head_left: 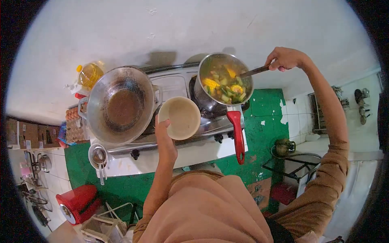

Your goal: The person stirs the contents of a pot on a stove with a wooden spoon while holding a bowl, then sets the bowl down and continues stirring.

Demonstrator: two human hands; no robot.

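Observation:
My left hand point(164, 137) grips a cream-coloured bowl point(184, 135) by its near left side, with the thumb over the rim; no food shows inside it. My right hand point(286, 59) is closed round the end of a dark handle point(256, 71), whose far end dips into the soup, so the tool's head is hidden. The soup point(223, 83), with corn pieces and green vegetables, fills much of a saucepan point(250, 87) with a red handle point(238, 137). That pan stands on the right burner of the stove point(174, 83), to the right of the bowl.
A large metal wok point(97, 119) covers the stove's left side. Behind it stands an oil bottle point(90, 76); eggs point(73, 113) sit in a tray at far left. A small strainer point(99, 154) rests in a bowl at the counter's front left. The red pan handle juts past the stove's front edge.

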